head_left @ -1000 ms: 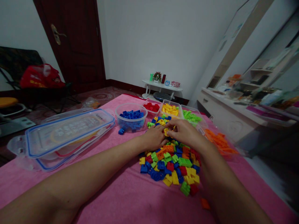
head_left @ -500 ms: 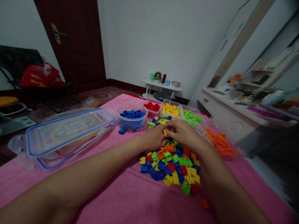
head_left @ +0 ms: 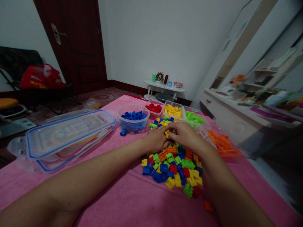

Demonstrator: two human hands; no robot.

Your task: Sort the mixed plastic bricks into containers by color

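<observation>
A heap of mixed coloured building blocks (head_left: 175,167) lies on the pink cloth (head_left: 132,195). Both my hands meet over the heap's far end. My left hand (head_left: 157,138) and my right hand (head_left: 186,135) have curled fingers pinching a small yellow block (head_left: 167,134) between them. Behind the hands stand a round tub of blue blocks (head_left: 133,122), a box of red blocks (head_left: 153,108), a box of yellow blocks (head_left: 172,111) and a box of green blocks (head_left: 194,118). Orange blocks (head_left: 222,144) fill a box on the right.
Stacked clear lids with blue rims (head_left: 68,134) lie on the left of the cloth. One blue block (head_left: 122,133) and one orange block (head_left: 208,205) lie loose. A dresser (head_left: 227,116) stands right; a small white table (head_left: 163,88) and a dark door (head_left: 75,44) stand behind.
Both hands stay over the far end of the heap, the fingers shifting slightly on the yellow block. The view has barely moved.
</observation>
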